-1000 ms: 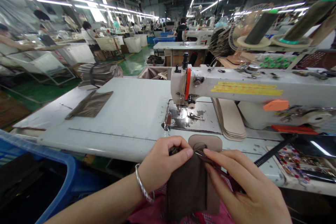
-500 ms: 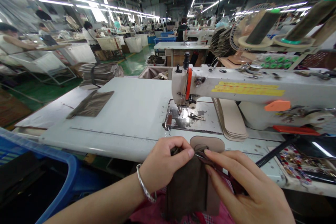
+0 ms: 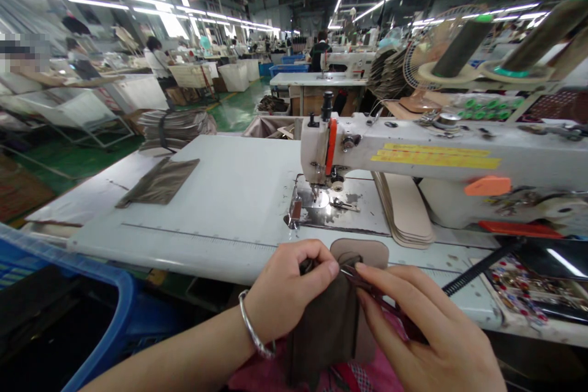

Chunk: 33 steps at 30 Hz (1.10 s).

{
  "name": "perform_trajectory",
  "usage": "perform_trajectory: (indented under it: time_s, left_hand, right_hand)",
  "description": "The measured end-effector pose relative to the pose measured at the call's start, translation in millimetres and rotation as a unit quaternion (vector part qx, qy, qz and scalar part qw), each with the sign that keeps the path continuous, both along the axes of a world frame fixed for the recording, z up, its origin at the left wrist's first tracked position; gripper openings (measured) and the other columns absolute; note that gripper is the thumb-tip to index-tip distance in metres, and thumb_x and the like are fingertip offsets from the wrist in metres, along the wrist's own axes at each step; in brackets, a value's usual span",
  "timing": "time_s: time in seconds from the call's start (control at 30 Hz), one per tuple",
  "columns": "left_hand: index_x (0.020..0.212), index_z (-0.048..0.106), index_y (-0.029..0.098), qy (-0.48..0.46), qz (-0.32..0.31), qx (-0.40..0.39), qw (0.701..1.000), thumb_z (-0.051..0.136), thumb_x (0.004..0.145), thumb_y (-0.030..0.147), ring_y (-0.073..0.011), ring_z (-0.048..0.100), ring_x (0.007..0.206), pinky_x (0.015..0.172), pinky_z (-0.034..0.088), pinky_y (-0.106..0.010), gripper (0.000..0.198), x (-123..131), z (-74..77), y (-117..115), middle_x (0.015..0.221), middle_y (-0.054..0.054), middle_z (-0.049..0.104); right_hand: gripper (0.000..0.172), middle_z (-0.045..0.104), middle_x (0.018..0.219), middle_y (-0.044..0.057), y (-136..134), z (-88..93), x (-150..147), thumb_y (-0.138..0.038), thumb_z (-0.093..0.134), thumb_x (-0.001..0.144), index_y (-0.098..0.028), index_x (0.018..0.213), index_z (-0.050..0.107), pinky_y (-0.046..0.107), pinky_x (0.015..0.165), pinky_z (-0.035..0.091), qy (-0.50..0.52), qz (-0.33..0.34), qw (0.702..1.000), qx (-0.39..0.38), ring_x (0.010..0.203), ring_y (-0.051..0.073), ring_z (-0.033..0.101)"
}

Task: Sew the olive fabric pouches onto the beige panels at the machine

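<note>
My left hand (image 3: pixel 298 278) pinches the top edge of a dark brown fabric piece (image 3: pixel 321 331), which hangs down over my lap. A lighter beige rounded panel (image 3: pixel 361 250) lies behind the fabric, its top reaching the table edge. In my right hand (image 3: pixel 427 312) is a slim, dark-handled tool (image 3: pixel 367 286) with a thin metal tip, like thread snips. Its tip meets the fabric edge beside my left thumb. Just beyond my hands stands the sewing machine (image 3: pixel 413 147), its needle area with nothing under it.
A brown fabric piece (image 3: pixel 160 182) lies on the left of the table (image 3: pixel 220 190). Beige panels (image 3: pixel 408 211) are stacked under the machine arm. A blue basket (image 3: pixel 124 300) stands at lower left, and a tray of small beads and metal parts (image 3: pixel 519 282) at right. Other people work farther back.
The fabric and beige panel have shifted slightly left, with my right hand moving a little the same way. My left hand keeps its pinch in nearly the same place.
</note>
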<state>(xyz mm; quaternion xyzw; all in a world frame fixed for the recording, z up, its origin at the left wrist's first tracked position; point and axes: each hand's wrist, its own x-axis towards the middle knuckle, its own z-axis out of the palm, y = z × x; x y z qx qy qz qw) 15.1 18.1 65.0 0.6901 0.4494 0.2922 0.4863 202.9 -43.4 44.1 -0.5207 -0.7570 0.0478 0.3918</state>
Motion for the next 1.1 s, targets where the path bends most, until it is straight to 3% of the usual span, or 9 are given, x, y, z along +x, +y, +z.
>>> perform_trajectory:
  time_s: [0.13, 0.27, 0.57, 1.1]
  left_hand:
    - [0.073, 0.061, 0.014, -0.037, -0.002, -0.062, 0.997, 0.058, 0.085, 0.034, -0.012, 0.048, 0.07, 0.065, 0.036, -0.023, 0.023, 0.2, -2.3, 3.1, 0.069, 0.002, 0.054]
    - [0.075, 0.061, 0.014, -0.064, 0.006, -0.106, 0.992, 0.058, 0.085, 0.037, -0.0104, 0.045, 0.065, 0.06, 0.034, -0.022, 0.025, -0.9, -3.9, 3.4, 0.067, 0.003, 0.052]
    - [0.078, 0.065, 0.015, -0.026, 0.003, -0.044, 0.999, 0.057, 0.087, 0.035, -0.0135, 0.052, 0.074, 0.069, 0.039, -0.024, 0.024, -1.8, -2.3, -1.1, 0.074, 0.0, 0.06]
    - [0.078, 0.066, 0.015, -0.021, 0.007, -0.023, 0.999, 0.057, 0.087, 0.034, -0.0138, 0.053, 0.075, 0.07, 0.04, -0.024, 0.023, -0.9, -2.0, -1.4, 0.074, 0.0, 0.061]
  right_hand:
    - [0.027, 0.06, 0.096, 0.001, 1.9, -2.1, -0.8, -0.017, 0.056, 0.09, -0.025, 0.116, 0.06, 0.017, 0.073, 0.05, 0.049, 0.025, 0.998, 0.007, 0.086, 0.01, 0.061]
    - [0.024, 0.061, 0.098, 0.0, 0.8, -0.8, 2.0, -0.019, 0.057, 0.091, -0.026, 0.114, 0.061, 0.018, 0.077, 0.048, 0.042, 0.004, 0.999, 0.006, 0.089, 0.01, 0.06]
    - [0.026, 0.06, 0.1, -0.001, -2.1, 2.1, 1.6, -0.021, 0.057, 0.091, -0.026, 0.116, 0.059, 0.016, 0.079, 0.047, 0.03, -0.01, 1.0, 0.0, 0.091, 0.009, 0.06]
    - [0.026, 0.061, 0.099, -0.002, -2.4, 3.5, 1.4, -0.02, 0.056, 0.091, -0.027, 0.115, 0.059, 0.015, 0.077, 0.048, 0.026, -0.008, 1.0, -0.006, 0.088, 0.009, 0.061]
